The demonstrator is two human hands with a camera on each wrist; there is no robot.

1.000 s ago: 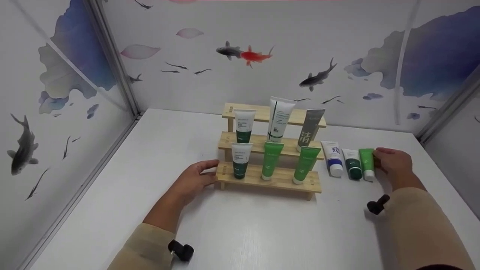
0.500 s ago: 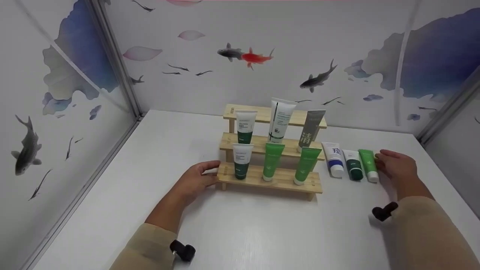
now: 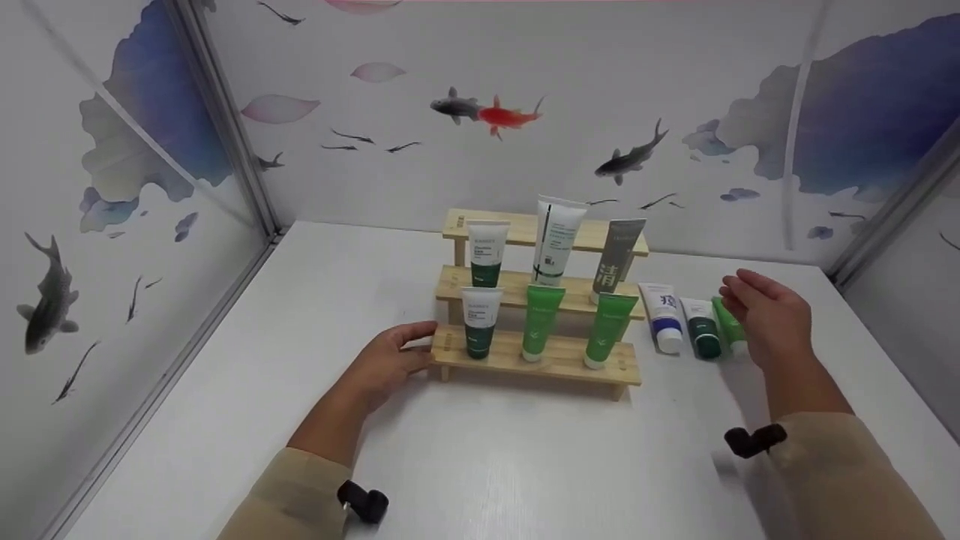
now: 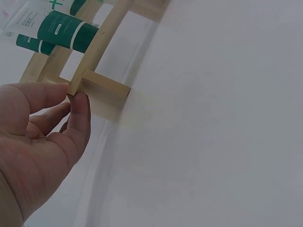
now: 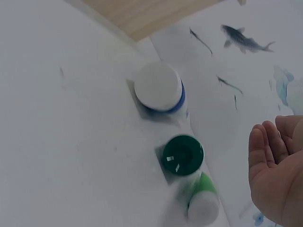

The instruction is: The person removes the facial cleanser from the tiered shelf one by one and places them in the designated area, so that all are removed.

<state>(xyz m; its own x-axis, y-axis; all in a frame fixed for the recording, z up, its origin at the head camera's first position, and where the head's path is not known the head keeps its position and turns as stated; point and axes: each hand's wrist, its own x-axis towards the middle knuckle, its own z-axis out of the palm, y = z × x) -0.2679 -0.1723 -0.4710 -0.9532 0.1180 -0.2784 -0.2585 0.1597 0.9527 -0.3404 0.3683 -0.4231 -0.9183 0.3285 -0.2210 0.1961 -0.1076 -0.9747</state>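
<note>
My left hand [image 3: 386,365] pinches the left end of the lowest step of a three-step wooden display stand [image 3: 559,367]; in the left wrist view the thumb and fingertips meet at its corner. Two white-and-dark-green tubes [image 3: 480,324], two green tubes [image 3: 538,322], a tall white tube [image 3: 556,244] and a grey tube [image 3: 619,255] stand upright on the lower two steps. My right hand [image 3: 772,319] is raised over the right side with bent, loose fingers, holding nothing. It partly covers a green tube [image 3: 727,319] lying on the table.
To the right of the stand lie a white-and-blue tube [image 3: 661,315] and a white-and-dark-green tube [image 3: 700,330], caps toward me. White panels [image 3: 360,187] with painted fish enclose the white table [image 3: 480,457] at the back and sides.
My right hand has come away from the right side of the lying green tube, rising and shifting left over it. The left hand keeps its place on the stand.
</note>
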